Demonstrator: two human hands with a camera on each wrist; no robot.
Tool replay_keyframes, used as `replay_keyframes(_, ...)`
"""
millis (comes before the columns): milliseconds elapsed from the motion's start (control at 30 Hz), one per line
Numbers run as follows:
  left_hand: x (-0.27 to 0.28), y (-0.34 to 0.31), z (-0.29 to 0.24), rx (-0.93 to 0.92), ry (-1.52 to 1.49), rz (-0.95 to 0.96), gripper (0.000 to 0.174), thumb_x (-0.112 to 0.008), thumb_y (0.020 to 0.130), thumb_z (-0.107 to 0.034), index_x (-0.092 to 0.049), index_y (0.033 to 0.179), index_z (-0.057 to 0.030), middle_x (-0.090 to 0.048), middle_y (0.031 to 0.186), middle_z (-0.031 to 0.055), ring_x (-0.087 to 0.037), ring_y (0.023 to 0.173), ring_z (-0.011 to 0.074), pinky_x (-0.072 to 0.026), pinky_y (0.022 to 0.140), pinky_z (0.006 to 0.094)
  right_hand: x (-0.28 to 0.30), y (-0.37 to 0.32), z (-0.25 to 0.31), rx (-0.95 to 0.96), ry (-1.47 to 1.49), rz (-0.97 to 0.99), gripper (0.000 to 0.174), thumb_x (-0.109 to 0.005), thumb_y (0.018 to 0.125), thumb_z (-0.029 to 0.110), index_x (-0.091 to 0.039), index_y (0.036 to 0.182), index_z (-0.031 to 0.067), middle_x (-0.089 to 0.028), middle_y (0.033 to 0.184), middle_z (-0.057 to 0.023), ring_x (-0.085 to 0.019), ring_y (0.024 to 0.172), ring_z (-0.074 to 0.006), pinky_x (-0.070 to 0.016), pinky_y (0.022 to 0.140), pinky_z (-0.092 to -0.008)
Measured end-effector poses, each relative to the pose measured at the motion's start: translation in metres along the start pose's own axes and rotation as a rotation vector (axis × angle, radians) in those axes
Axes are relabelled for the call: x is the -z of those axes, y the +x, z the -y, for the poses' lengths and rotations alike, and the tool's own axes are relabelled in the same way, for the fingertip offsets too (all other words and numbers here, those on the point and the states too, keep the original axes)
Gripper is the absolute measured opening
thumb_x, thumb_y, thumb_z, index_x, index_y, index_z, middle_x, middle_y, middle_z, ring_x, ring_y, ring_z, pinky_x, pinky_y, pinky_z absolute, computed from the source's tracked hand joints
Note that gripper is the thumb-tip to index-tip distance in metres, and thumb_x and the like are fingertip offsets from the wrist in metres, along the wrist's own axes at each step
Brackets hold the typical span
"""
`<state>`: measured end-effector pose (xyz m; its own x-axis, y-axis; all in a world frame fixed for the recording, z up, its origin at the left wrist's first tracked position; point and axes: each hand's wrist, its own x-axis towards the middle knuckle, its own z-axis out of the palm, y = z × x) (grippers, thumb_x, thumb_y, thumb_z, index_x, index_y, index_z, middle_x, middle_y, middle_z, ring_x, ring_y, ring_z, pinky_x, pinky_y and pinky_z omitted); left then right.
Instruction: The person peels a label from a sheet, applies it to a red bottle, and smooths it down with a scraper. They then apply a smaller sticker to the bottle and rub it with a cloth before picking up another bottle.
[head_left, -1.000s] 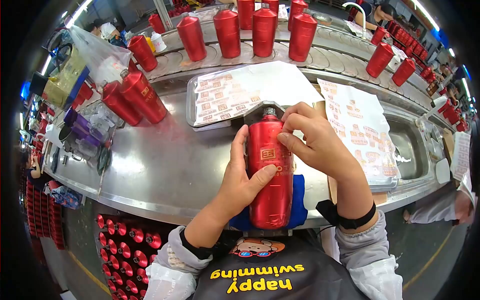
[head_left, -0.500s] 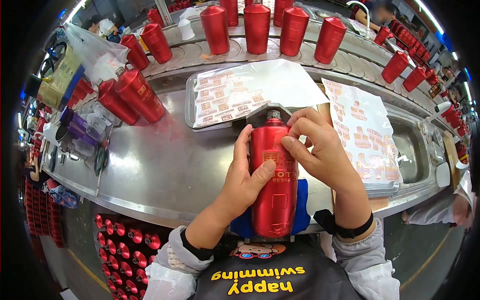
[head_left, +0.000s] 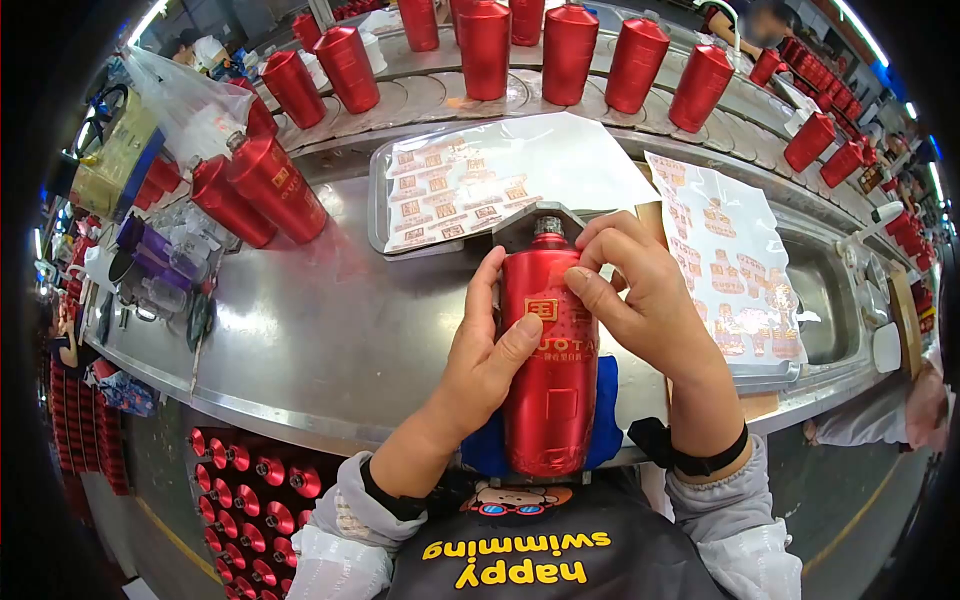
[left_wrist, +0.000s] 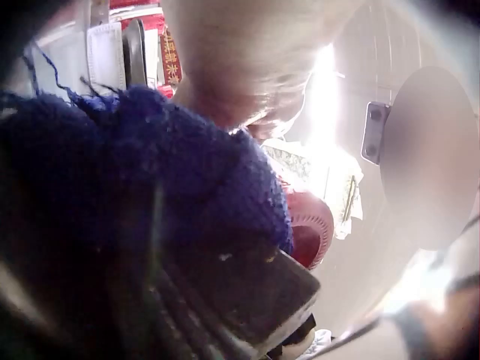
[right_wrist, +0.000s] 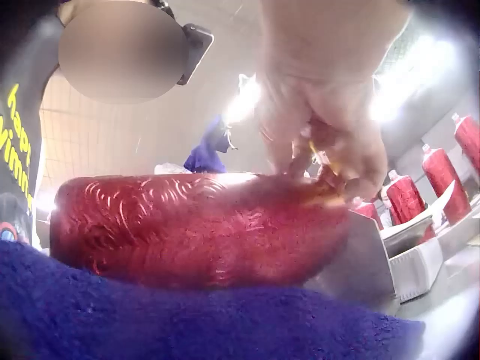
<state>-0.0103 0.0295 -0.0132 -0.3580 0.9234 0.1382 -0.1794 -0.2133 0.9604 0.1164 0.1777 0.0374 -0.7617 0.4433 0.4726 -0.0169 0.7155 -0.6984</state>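
A red bottle (head_left: 545, 430) with a grey threaded neck lies tilted on a blue cloth (head_left: 606, 415), its neck resting at a metal bracket (head_left: 570, 222). My left hand (head_left: 470, 370) grips it from the left, thumb across the front beside the gold lettering (head_left: 541, 310) and fingers along its side. At the upper right shoulder, my right hand (head_left: 640, 295) pinches with thumb and forefinger. The right wrist view shows a thin yellowish strip of film (right_wrist: 321, 156) at those fingertips, above the bottle (right_wrist: 202, 232). In the left wrist view the cloth (left_wrist: 195, 172) hides most of the bottle.
Behind the bracket lies a tray with a printed label sheet (head_left: 440, 195); another label sheet (head_left: 725, 270) is at the right, by a sink (head_left: 825, 310). Two red bottles (head_left: 280, 190) stand at the left. Several more ride a conveyor (head_left: 430, 100) at the back.
The bottle has turned and slid slightly towards me, so more gold lettering shows. My right hand stays pinched at its shoulder. Bottles on the conveyor have moved right.
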Motion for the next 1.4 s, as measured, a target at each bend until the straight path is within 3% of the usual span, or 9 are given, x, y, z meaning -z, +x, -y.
replay_keyframes(100, 0.001, 0.002, 0.001, -0.018, -0.029, -0.011, 0.077, -0.057, 0.098, -0.028, -0.010, 0.151, 0.0024, -0.033, 0.146, 0.0211, -0.041, 0.131, 0.0246, -0.0347, 0.109, 0.0360, 0.000, -0.003, -0.002, -0.042, 0.078, -0.051, 0.010, -0.063, 0.089, 0.009, -0.059, 0.093, 0.0000, -0.058, 0.094, -0.0138, -0.058, 0.091, -0.0282, -0.0464, 0.082, -0.0355)
replay_keyframes(133, 0.000, 0.003, 0.001, -0.025, -0.048, -0.014, 0.078, -0.057, 0.098, -0.028, -0.010, 0.152, 0.0024, -0.033, 0.146, 0.0213, -0.042, 0.131, 0.0248, -0.0350, 0.109, 0.0361, 0.003, -0.008, -0.003, -0.105, 0.100, -0.047, 0.021, -0.060, 0.095, 0.012, -0.059, 0.110, -0.0016, -0.058, 0.099, -0.0127, -0.058, 0.094, -0.0232, -0.0467, 0.084, -0.0320)
replay_keyframes(233, -0.002, 0.001, -0.003, 0.015, -0.040, 0.014, 0.086, -0.063, 0.095, -0.029, -0.006, 0.152, 0.0017, -0.033, 0.145, 0.0214, -0.042, 0.131, 0.0253, -0.0357, 0.109, 0.0367, 0.006, -0.030, -0.004, -0.311, 0.191, -0.064, 0.038, -0.060, 0.098, 0.019, -0.052, 0.127, -0.0035, -0.058, 0.104, -0.0115, -0.057, 0.097, -0.0178, -0.0465, 0.084, -0.0303)
replay_keyframes(267, -0.004, 0.001, -0.004, 0.012, -0.035, 0.014, 0.088, -0.064, 0.094, -0.029, -0.005, 0.152, 0.0013, -0.034, 0.145, 0.0213, -0.042, 0.131, 0.0254, -0.0357, 0.109, 0.0370, 0.011, -0.034, -0.001, -0.451, 0.352, 0.039, 0.057, -0.061, 0.098, 0.026, -0.040, 0.140, -0.0049, -0.054, 0.117, -0.0126, -0.055, 0.103, -0.0161, -0.0463, 0.089, -0.0304)
replay_keyframes(400, -0.006, 0.000, -0.004, 0.020, -0.030, 0.024, 0.095, -0.069, 0.091, -0.029, -0.002, 0.152, -0.0005, -0.033, 0.146, 0.0206, -0.041, 0.132, 0.0256, -0.0356, 0.109, 0.0381, -0.003, -0.052, -0.005, -0.428, 0.460, 0.094, 0.077, -0.068, 0.092, 0.033, -0.029, 0.147, -0.0047, -0.042, 0.135, -0.0155, -0.050, 0.111, -0.0191, -0.0428, 0.101, -0.0336)
replay_keyframes(533, -0.006, -0.001, -0.002, 0.017, -0.013, 0.029, 0.096, -0.069, 0.090, -0.030, -0.002, 0.153, -0.0018, -0.031, 0.147, 0.0200, -0.039, 0.133, 0.0253, -0.0354, 0.110, 0.0387, -0.008, -0.058, -0.010, -0.412, 0.461, 0.090, 0.081, -0.070, 0.091, 0.037, -0.030, 0.147, -0.0057, -0.045, 0.133, -0.0155, -0.050, 0.111, -0.0188, -0.0437, 0.098, -0.0332)
replay_keyframes(833, -0.001, 0.001, 0.004, 0.047, -0.256, -0.008, 0.084, -0.058, 0.097, -0.035, -0.005, 0.153, -0.0011, -0.029, 0.149, 0.0178, -0.038, 0.134, 0.0238, -0.0328, 0.111, 0.0369, -0.012, -0.060, -0.017, -0.424, 0.528, 0.076, 0.086, -0.068, 0.090, 0.046, -0.030, 0.146, -0.0068, -0.046, 0.131, -0.0174, -0.052, 0.101, -0.0188, -0.0449, 0.090, -0.0307)
replay_keyframes(1133, -0.002, 0.012, -0.003, 0.015, 0.053, -0.024, 0.088, -0.066, 0.093, -0.033, -0.012, 0.152, 0.0025, -0.035, 0.145, 0.0211, -0.042, 0.131, 0.0245, -0.0355, 0.109, 0.0354, -0.017, -0.057, -0.016, -0.404, 0.547, 0.076, 0.092, -0.072, 0.087, 0.043, -0.024, 0.148, -0.0060, -0.035, 0.143, -0.0206, -0.042, 0.130, -0.0306, -0.0376, 0.108, -0.0415)
replay_keyframes(1400, -0.003, 0.013, -0.003, 0.024, 0.012, -0.022, 0.078, -0.057, 0.098, -0.033, -0.014, 0.151, 0.0035, -0.037, 0.144, 0.0205, -0.042, 0.130, 0.0225, -0.0354, 0.108, 0.0337, -0.019, -0.055, -0.015, -0.417, 0.514, 0.065, 0.088, -0.071, 0.089, 0.040, -0.024, 0.149, -0.0062, -0.036, 0.144, -0.0199, -0.044, 0.128, -0.0276, -0.0393, 0.106, -0.0382)
